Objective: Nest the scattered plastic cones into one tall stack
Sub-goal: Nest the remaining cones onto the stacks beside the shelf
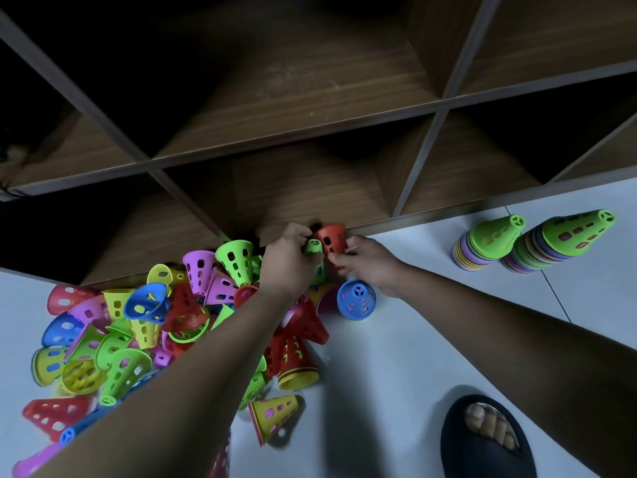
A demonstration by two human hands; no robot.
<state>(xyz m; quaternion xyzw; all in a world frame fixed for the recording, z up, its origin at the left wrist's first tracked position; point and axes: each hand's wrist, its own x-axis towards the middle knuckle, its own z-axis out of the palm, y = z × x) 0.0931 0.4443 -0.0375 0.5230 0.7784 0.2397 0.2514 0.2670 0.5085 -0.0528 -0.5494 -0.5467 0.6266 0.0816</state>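
Nearest the lens, a foot in a dark open-toed rubber slide (482, 439) stands on the pale tiled floor (413, 357) at lower right. Both bare forearms reach forward from the bottom edge and meet just in front of a dark wooden cubby shelf (310, 81).

The left hand (286, 267) has its fingers curled round a small green perforated plastic cone (313, 246), whose closed tip points up towards the shelf. The right hand (365, 263) pinches the lower part of a red perforated plastic cone (331, 238) between thumb and fingertips. The red cone sits just behind the green one, touching it, with its narrow end up against the shelf's bottom edge.

Just beside the right wrist a blue perforated plastic cone (356, 300) rests on the floor, tip turned towards the camera. Left of the arms, and partly under the left forearm, lies a loose pile of scattered plastic cones (138, 332) in pink, green, yellow, blue and red, tipped every way. A yellow cone with a pink lining (275, 414) lies on its side near the pile's closest edge.

Well apart at far right, two nested stacks stand side by side on the floor: a shorter green-topped stack (482, 246) and a taller green-topped stack (551, 246), both showing many-coloured rims.
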